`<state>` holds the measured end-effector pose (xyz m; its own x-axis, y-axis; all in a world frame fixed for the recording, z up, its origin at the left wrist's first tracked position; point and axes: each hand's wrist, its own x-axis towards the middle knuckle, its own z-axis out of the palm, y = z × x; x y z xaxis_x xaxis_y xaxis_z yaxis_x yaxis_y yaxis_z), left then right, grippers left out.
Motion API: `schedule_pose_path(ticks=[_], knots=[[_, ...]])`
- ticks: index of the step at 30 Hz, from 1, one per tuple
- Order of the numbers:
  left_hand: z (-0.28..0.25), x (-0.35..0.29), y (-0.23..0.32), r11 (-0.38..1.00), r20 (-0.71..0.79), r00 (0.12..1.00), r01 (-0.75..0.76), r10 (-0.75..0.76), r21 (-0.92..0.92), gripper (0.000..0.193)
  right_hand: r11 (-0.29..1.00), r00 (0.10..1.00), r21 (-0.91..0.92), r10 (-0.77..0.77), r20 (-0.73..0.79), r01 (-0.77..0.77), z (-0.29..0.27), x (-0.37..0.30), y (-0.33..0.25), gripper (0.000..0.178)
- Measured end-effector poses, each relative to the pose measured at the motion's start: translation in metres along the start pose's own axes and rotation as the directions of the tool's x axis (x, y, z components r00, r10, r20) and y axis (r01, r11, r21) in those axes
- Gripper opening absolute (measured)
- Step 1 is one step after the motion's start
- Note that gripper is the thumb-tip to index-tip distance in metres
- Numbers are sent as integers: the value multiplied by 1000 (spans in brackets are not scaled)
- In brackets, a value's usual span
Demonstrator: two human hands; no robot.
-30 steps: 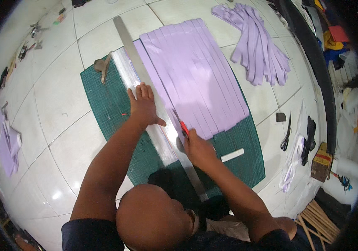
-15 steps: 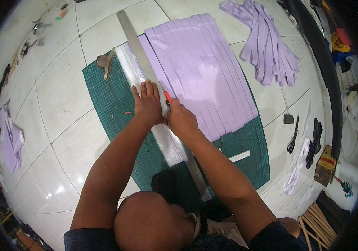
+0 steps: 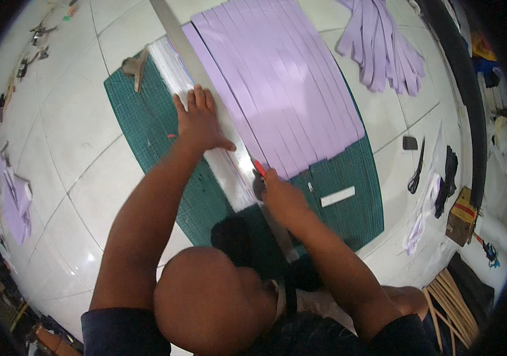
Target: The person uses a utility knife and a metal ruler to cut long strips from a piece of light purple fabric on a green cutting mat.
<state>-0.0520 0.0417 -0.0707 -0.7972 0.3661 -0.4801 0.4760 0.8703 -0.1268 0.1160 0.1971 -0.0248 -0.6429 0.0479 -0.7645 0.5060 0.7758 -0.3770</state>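
My left hand lies with fingers spread on a long metal ruler, its thumb stretched toward the ruler's right edge. My right hand is closed around a rotary cutter with a red part and a round head, held at the ruler's right edge near its lower end. Right of the ruler, lilac fabric lies cut into long parallel strips. A whitish, shiny band of material shows along the ruler's left side. Everything rests on a green cutting mat.
A metal tool sits on the mat's far left, a short white bar on its right. On the tiled floor to the right are loose lilac strips, a black block and scissors. More lilac fabric lies at left.
My right hand has drawn the rotary cutter down along the ruler toward me, away from my left hand. My left hand remains on the ruler, its thumb now stretched out. The view has shifted.
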Motion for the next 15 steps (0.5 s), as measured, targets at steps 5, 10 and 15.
schedule_pose_path(ticks=[5, 10, 15], knots=[[-2, -1, 6, 1000, 63, 998, 10, -9, -23, 147, 979, 969, -97, 192, 154, -179, 46, -70, 71, 27], [-2, 4, 5, 997, 51, 998, -23, 26, -70, 150, 958, 985, -241, 167, 39, -153, 49, -86, 92, 27], [6, 3, -2, 999, 47, 999, -15, 17, -39, 156, 991, 999, -132, -33, -43, 27, 9, -84, 51, 25]])
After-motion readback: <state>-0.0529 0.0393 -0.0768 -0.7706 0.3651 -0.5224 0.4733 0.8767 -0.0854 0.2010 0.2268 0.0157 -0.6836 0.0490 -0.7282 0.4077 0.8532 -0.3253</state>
